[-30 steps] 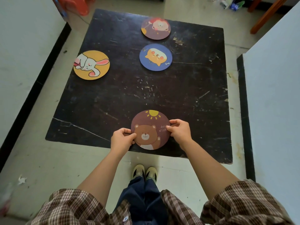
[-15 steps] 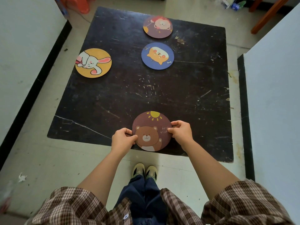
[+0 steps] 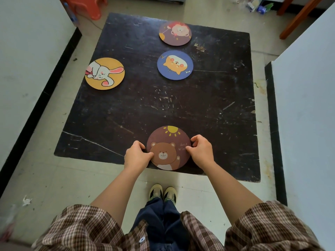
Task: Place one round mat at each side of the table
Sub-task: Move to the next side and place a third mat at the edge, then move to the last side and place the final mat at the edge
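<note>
Black table, brown-checked sleeves

Scratched black table — bear mat, rabbit mat, dog mat, lion mat

A home room: low black table, tiled floor.

Bear mat near edge, rabbit mat left, lion mat far, dog mat centre
</note>
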The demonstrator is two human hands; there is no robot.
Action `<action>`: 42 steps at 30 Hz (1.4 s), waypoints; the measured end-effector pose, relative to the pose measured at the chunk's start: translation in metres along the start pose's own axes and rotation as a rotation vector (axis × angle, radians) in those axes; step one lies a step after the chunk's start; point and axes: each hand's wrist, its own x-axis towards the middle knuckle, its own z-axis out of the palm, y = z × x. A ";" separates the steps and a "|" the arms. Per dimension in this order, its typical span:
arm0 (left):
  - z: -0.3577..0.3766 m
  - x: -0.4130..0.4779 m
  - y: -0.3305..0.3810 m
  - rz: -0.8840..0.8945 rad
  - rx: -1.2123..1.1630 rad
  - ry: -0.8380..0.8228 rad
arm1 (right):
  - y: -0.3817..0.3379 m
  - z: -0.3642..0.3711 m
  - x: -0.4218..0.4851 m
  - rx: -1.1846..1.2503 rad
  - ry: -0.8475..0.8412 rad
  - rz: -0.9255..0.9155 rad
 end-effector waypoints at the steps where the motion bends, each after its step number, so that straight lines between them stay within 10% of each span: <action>1: -0.001 0.001 0.001 -0.007 0.016 -0.003 | 0.000 -0.001 0.000 -0.008 -0.004 -0.004; 21: 0.050 -0.018 0.099 0.333 0.050 -0.012 | 0.032 -0.064 0.005 -0.018 0.023 -0.039; 42: 0.224 -0.105 0.252 -0.021 -0.118 0.330 | 0.145 -0.218 0.119 -0.166 -0.202 -0.381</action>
